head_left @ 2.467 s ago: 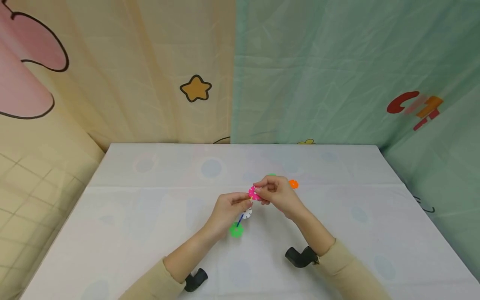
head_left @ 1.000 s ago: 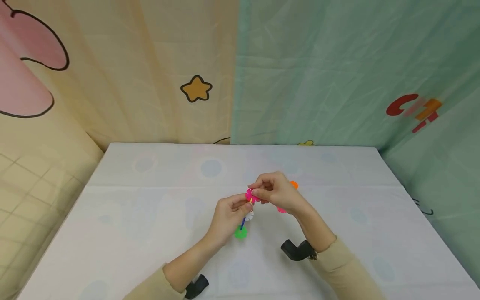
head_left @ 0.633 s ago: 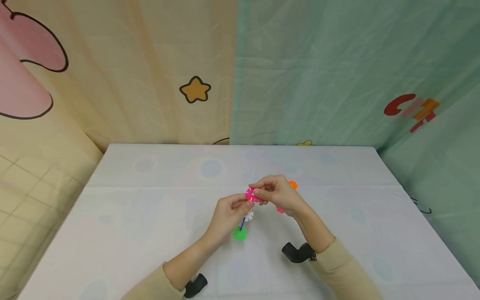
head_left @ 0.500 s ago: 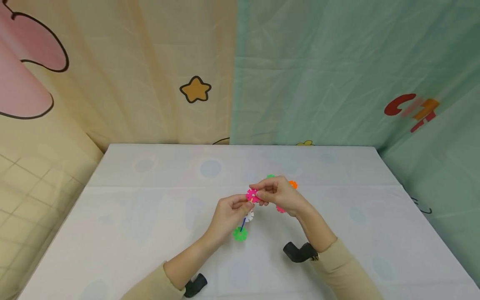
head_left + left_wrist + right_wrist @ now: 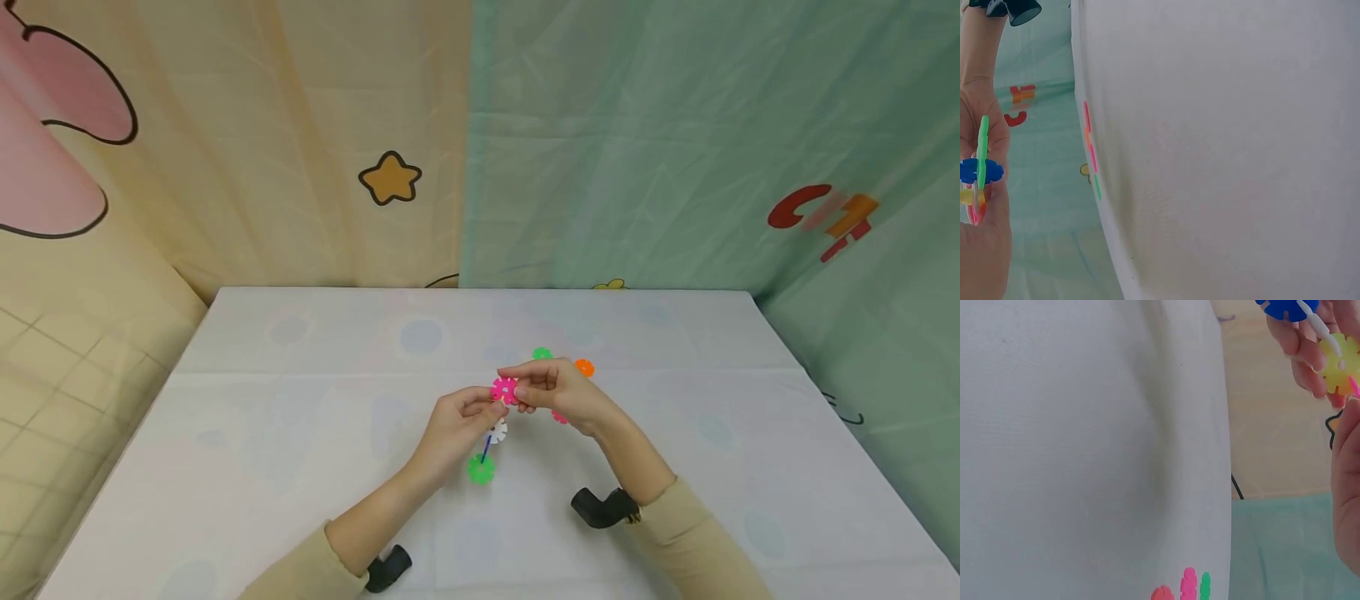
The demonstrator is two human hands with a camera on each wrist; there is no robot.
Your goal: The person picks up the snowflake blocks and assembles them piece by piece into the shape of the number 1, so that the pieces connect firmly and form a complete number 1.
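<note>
Both hands meet over the middle of the table, holding a chain of slotted snowflake discs. My left hand [image 5: 457, 425] pinches the chain near its yellow disc [image 5: 1338, 365]. Below those fingers hang a white disc [image 5: 498, 431], a blue disc [image 5: 1288, 307] seen edge-on in the head view, and a green disc [image 5: 481, 469] at the lower end. A pink disc [image 5: 505, 390] stands at the top of the chain, where my right hand [image 5: 566, 396] pinches its right side between thumb and fingers. The left fingertips sit right at its lower left edge.
Loose discs lie behind and beside the right hand: a green disc [image 5: 542, 353], an orange disc [image 5: 584, 367] and a pink disc [image 5: 559, 417] partly hidden by that hand. A white cloth covers the table [image 5: 300, 467]. Printed curtains [image 5: 637, 167] stand behind it.
The right hand's thumb has drawn back to the right, baring more of the held pink disc. Since the first frame, the chain's green end has swung slightly right and down.
</note>
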